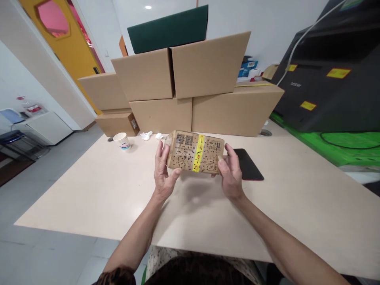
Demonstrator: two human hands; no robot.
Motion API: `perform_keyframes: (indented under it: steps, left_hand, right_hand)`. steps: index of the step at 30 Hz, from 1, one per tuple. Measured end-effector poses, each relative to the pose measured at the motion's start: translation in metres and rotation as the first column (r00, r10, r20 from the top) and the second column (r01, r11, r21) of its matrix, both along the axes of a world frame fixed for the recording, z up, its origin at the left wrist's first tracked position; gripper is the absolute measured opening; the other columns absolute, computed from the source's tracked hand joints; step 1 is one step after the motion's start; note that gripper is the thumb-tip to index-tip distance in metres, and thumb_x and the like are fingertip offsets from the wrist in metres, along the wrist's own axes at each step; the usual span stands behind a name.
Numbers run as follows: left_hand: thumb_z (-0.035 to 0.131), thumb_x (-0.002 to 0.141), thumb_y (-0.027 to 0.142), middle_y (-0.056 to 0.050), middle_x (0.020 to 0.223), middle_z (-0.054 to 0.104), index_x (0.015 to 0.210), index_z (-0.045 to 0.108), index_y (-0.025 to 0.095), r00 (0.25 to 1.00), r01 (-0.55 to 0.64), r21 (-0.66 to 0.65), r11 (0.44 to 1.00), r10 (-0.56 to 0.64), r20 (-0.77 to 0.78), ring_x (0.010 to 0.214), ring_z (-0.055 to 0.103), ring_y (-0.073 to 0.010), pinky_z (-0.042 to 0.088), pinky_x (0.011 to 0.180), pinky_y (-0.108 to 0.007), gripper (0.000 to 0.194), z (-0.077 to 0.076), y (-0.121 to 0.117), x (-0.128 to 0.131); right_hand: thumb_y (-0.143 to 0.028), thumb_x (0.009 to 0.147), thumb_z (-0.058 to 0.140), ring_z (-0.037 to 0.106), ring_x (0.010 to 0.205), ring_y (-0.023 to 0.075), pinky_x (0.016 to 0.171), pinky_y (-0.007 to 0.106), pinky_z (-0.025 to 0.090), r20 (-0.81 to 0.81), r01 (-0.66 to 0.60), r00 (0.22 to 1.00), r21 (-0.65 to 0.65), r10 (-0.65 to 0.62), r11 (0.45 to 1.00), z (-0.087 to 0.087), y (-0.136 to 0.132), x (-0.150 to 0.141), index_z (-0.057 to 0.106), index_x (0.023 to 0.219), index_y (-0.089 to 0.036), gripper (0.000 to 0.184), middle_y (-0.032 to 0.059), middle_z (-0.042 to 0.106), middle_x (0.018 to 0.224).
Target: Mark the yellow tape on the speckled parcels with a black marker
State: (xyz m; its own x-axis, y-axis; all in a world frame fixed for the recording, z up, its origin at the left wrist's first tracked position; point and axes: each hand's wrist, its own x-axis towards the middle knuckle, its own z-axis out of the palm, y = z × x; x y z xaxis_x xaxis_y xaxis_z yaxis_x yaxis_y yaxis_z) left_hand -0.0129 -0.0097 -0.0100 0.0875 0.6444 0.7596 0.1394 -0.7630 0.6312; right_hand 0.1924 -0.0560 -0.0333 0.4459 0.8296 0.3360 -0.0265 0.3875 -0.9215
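Above the counter (89,194), between near and far edges, is a taped box (185,153): the left hand (164,176) has its grip curled round one end, the right hand (232,174) round the other. A paper cup (121,141) stands near the far left corner.

I see stacked cardboard boxes (192,79) ahead of me — a dark green box (169,29) on top — and a paper cup (121,141) near crumpled white tissues (146,135).
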Motion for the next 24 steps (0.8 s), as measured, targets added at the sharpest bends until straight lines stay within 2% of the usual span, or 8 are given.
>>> perform_keyframes:
  steps: [4,8,12,15,18,21,22,24]
  left_hand:
    - [0.063,0.090,0.060,-0.001,0.166,0.032,0.148,0.051,0.042,0.992,-0.121,0.087,0.989,0.116,0.058,0.157,0.023,-0.0327,0.022,0.127,-0.056,0.062,0.006,0.004,-0.006]
    - [0.059,0.092,0.061,-0.006,0.154,0.049,0.149,0.048,0.039,0.996,-0.045,0.071,0.996,0.039,0.074,0.147,0.041,-0.0314,0.032,0.123,-0.053,0.063,0.008,0.010,-0.013]
    - [0.062,0.093,0.054,-0.008,0.149,0.054,0.146,0.050,0.034,0.996,0.003,0.121,0.993,-0.014,0.089,0.142,0.049,-0.0307,0.040,0.118,-0.052,0.058,0.010,0.016,-0.020]
    - [0.071,0.086,0.046,-0.007,0.147,0.056,0.145,0.051,0.036,0.998,0.034,0.244,0.969,-0.019,-0.065,0.143,0.048,-0.0320,0.037,0.119,-0.056,0.063,0.008,0.015,-0.017]
    - [0.079,0.080,0.044,-0.006,0.146,0.060,0.147,0.050,0.040,0.941,0.167,0.327,0.930,-0.051,-0.335,0.144,0.047,-0.0320,0.028,0.122,-0.056,0.073,-0.001,0.007,-0.003]
    - [0.074,0.084,0.047,-0.007,0.150,0.059,0.148,0.051,0.038,0.848,0.282,0.270,0.920,-0.107,-0.519,0.147,0.045,-0.0304,0.020,0.126,-0.053,0.069,-0.013,-0.002,0.011]
    - [0.072,0.085,0.047,-0.007,0.152,0.057,0.147,0.051,0.038,0.861,0.246,0.267,0.932,-0.083,-0.502,0.148,0.043,-0.0305,0.018,0.127,-0.054,0.065,-0.016,-0.003,0.013]
    - [0.067,0.089,0.049,-0.007,0.157,0.050,0.146,0.052,0.037,0.942,0.043,0.228,0.973,0.036,-0.333,0.153,0.034,-0.0310,0.014,0.127,-0.058,0.060,-0.021,-0.001,0.013]
  right_hand:
    - [-0.053,0.088,0.066,0.067,0.091,0.0243,0.071,0.042,0.062,0.061,-0.212,0.975,-0.002,0.212,0.977,0.003,-0.004,-0.008,0.019,0.162,-0.034,0.090,0.0088,0.065,0.115]
    - [-0.053,0.089,0.066,0.066,0.110,0.0266,0.089,0.048,0.061,0.089,-0.344,0.935,-0.005,0.343,0.939,0.001,-0.002,-0.008,0.028,0.158,-0.034,0.081,0.0101,0.065,0.128]
    - [-0.058,0.087,0.066,0.058,0.131,0.0278,0.103,0.048,0.055,0.009,-0.303,0.953,0.030,0.303,0.952,-0.003,0.001,-0.007,0.045,0.145,-0.033,0.066,0.0091,0.061,0.141]
    - [-0.065,0.086,0.063,0.062,0.126,0.0269,0.094,0.045,0.059,-0.218,-0.263,0.944,-0.036,0.249,0.964,-0.008,0.008,-0.006,0.052,0.134,-0.032,0.059,0.0069,0.063,0.140]
    - [-0.071,0.084,0.060,0.071,0.107,0.0262,0.079,0.042,0.063,-0.408,-0.264,0.893,-0.131,0.191,0.956,-0.017,0.022,0.003,0.062,0.118,-0.028,0.054,0.0054,0.074,0.118]
    - [-0.071,0.076,0.068,0.074,0.080,0.0251,0.064,0.039,0.062,-0.495,-0.257,0.860,-0.206,0.126,0.944,-0.029,0.038,0.018,0.066,0.092,-0.026,0.048,0.0025,0.077,0.083]
    - [-0.068,0.072,0.073,0.074,0.074,0.0237,0.062,0.037,0.061,-0.509,-0.224,0.856,-0.214,0.087,0.951,-0.033,0.042,0.022,0.065,0.087,-0.026,0.045,0.0008,0.076,0.077]
    - [-0.059,0.067,0.081,0.072,0.068,0.0213,0.060,0.034,0.061,-0.524,-0.163,0.851,-0.209,0.030,0.964,-0.037,0.047,0.029,0.063,0.082,-0.026,0.041,-0.0015,0.074,0.073]
